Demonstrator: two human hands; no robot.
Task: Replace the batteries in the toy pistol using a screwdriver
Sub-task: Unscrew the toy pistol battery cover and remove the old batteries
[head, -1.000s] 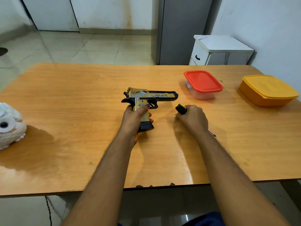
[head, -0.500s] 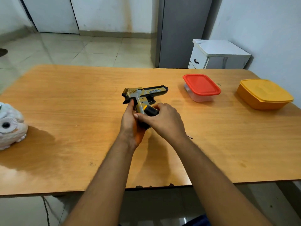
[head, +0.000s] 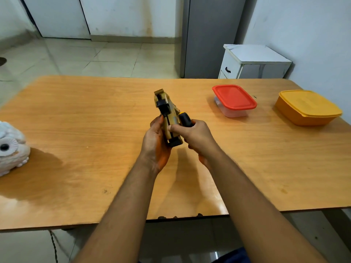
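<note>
A gold and black toy pistol (head: 165, 111) is held above the middle of the wooden table (head: 95, 130), its barrel pointing away from me and its black grip base toward me. My left hand (head: 154, 143) clasps its grip from the left. My right hand (head: 193, 135) presses on the grip from the right while holding a screwdriver (head: 185, 119), whose black and yellow handle sticks out above the fingers. The screwdriver's shaft is hidden by my hand.
A clear box with a red lid (head: 234, 100) and an orange lidded box (head: 308, 107) stand at the table's right. A white owl figure (head: 11, 147) sits at the left edge. A white cabinet (head: 252, 61) stands behind the table.
My right hand carried the screwdriver from the table's right over to the pistol. My left hand lifted and turned the pistol, so its barrel now points away instead of to the right.
</note>
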